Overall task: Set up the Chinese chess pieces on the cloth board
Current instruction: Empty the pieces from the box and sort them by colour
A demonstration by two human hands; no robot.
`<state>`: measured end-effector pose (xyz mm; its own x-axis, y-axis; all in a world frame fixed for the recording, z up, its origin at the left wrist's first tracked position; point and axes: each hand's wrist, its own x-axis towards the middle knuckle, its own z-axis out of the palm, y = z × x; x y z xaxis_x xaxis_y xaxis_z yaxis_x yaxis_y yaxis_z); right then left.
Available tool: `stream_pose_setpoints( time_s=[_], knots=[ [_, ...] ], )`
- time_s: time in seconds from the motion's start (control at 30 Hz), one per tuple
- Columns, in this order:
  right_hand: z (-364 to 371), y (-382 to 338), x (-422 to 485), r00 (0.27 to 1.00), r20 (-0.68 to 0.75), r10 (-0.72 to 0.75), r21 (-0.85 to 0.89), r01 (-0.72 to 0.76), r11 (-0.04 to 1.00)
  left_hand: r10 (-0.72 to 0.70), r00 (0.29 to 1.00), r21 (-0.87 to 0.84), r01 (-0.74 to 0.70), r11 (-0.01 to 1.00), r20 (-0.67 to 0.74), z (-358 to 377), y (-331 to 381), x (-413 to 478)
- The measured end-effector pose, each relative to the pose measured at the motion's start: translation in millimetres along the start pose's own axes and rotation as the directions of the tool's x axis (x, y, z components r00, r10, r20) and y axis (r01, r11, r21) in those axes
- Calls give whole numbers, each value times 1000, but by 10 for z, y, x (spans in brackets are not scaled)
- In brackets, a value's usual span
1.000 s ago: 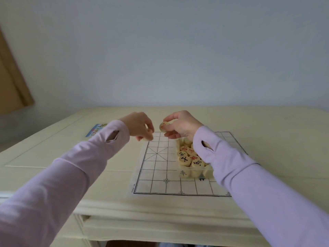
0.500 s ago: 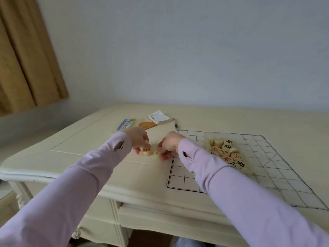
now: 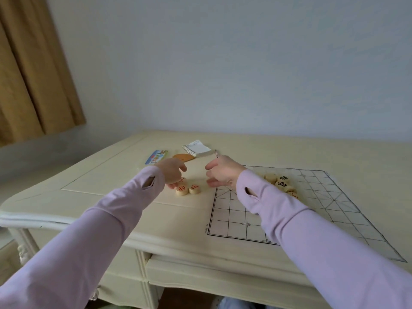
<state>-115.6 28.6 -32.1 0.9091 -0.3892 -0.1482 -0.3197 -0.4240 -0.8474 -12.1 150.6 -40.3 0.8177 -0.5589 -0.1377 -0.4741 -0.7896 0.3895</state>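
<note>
Smooth, pale wooden round chess pieces with red marks, just beside the left hand. Thin, matt white cloth board. A little shiny, cream painted wooden table.

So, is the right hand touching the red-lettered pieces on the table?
Apart. The head view shows a strip of bare table between the right hand and the nearest piece.

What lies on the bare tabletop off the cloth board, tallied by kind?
Red-marked chess pieces: 3, one partly under the left hand
Spiral notepad: 1
Colourful card: 1
Orange half-disc: 1
Pen: 1, mostly hidden
Total: 7
</note>
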Motion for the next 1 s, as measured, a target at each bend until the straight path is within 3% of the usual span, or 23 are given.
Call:
stream_pose_setpoints(
  time_s=[0.1,0.2,0.3,0.4,0.53,0.7,0.9,1.0],
  knots=[
    [-179,13,-108,999,-26,-34,-41,33,999,81,994,113,-73,991,-67,8,119,1],
    [-444,59,-228,996,-31,-78,-127,74,989,302,933,181,-269,946,-194,30,418,-91],
    [-761,172,-306,993,-95,-73,-281,43,959,497,851,78,-491,868,-171,115,782,-206],
    [-1010,332,-384,989,-140,-45,-479,-28,877,584,809,86,-578,811,-71,232,1071,-265],
    [-1220,532,-459,991,-121,52,-625,-117,772,608,793,89,-609,788,45,403,1362,-277],
    [-1355,621,-507,994,-23,109,-762,-88,642,579,800,187,-600,778,157,577,1596,-207],
    [-1327,697,-456,993,-10,119,-868,-67,492,543,825,299,-564,770,157,728,1735,-77],
    [-1268,791,-416,994,-26,110,-876,-76,476,529,837,310,-544,780,139,799,1797,5]
  ],
)
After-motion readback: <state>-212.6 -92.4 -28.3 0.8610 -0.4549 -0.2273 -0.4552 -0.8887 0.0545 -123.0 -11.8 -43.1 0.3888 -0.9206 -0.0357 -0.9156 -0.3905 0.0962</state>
